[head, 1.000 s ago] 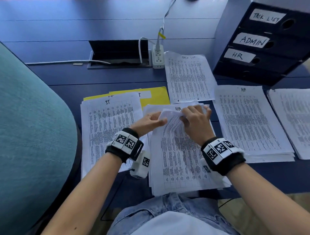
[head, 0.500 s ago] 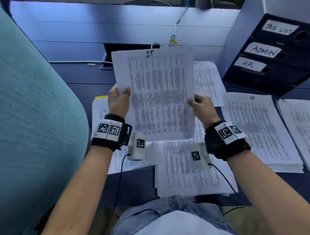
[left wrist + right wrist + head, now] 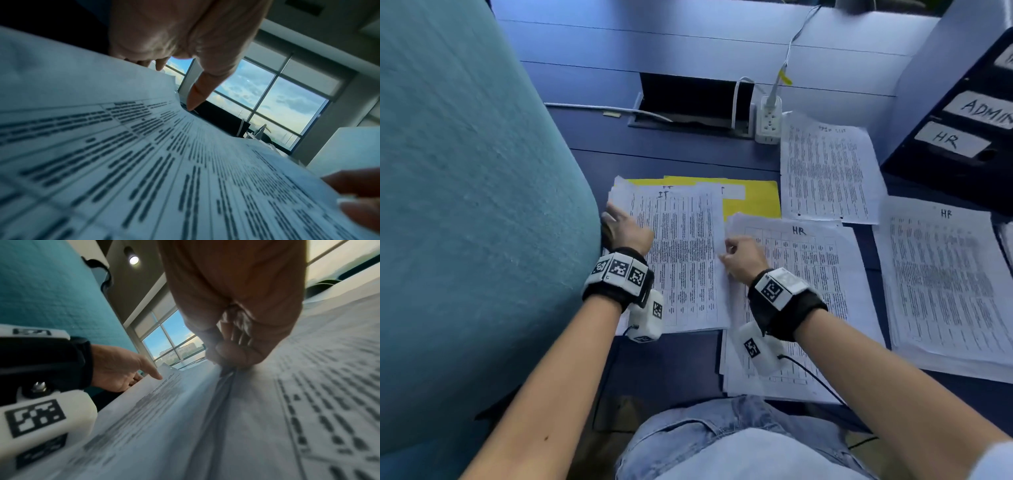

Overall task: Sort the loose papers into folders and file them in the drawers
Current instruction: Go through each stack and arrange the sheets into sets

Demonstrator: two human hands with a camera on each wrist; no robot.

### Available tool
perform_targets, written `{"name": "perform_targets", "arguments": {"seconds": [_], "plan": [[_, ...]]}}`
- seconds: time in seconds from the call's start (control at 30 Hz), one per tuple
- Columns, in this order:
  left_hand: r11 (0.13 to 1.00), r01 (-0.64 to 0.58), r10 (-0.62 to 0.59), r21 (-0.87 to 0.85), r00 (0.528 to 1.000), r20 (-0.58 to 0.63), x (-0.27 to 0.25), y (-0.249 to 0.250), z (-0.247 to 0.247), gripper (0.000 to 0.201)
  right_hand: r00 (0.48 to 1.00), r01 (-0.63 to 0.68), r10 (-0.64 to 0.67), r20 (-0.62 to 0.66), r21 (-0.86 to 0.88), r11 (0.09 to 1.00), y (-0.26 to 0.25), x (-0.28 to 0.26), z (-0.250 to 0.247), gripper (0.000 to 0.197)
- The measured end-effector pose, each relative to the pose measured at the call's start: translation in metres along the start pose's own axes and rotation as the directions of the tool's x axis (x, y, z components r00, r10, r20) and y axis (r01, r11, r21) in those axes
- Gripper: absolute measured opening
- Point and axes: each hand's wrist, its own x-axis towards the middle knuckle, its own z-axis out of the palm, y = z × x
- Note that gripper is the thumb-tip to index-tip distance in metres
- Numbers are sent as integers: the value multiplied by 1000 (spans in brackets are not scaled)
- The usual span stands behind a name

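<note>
Sheet point(image 3: 681, 260) laid on IT pile, pinched by right hand point(image 3: 739, 258), left hand point(image 3: 625, 229) loose. Folders unfilled, drawers point(image 3: 962, 130) untouched.

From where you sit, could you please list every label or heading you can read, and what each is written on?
"IT": top sheet of the left pile.
"HR": middle pile.
"HR": right pile.
"ADMIN", cropped: drawer label.
"HR": drawer label.
Far sheet heading, all table print: too blurred.

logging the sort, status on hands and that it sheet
Left hand open at IT sheet left edge. Right hand pinches its right edge. Sheet on IT pile over yellow folder. Nothing in the way.
</note>
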Motion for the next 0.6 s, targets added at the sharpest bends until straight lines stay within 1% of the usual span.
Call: {"name": "perform_targets", "arguments": {"seconds": [0.07,0.1,0.17,0.2,0.27,0.3,0.4,0.43,0.5,0.53,0.6], "plan": [[995,33,-41,93,996,80,-2,-5,3,83,1000,7,-8,-20,-58,998,-3,1,6,11],[988,28,-43,151,994,99,-3,-7,5,86,1000,9,-11,-29,-80,997,-5,2,9,11],[966,-15,-14,257,994,110,-5,-10,9,85,1000,4,-7,-24,-110,994,-5,1,15,20],[956,-40,10,290,994,107,-6,-10,10,82,1000,5,-7,-11,-114,993,-6,0,16,21],[937,-83,53,339,994,98,-6,-9,11,79,1000,23,-22,16,-64,998,-6,-4,11,13],[929,-97,66,357,993,98,-7,-7,11,79,999,33,-33,24,-27,999,-5,-6,6,15],[919,-145,110,367,987,115,-10,9,10,78,998,55,-55,-8,46,997,1,-9,-14,41],[918,-172,135,357,983,126,-11,18,11,74,998,55,-53,-25,59,997,5,-10,-24,43],[908,-267,223,322,961,166,-16,36,16,59,998,57,-55,-38,63,996,13,-12,-43,40],[893,-339,291,296,937,194,-20,45,20,51,998,59,-58,-16,41,997,18,-15,-53,38],[839,-492,429,233,861,272,-29,63,32,41,998,56,-54,41,-65,996,30,-19,-71,35]]}}
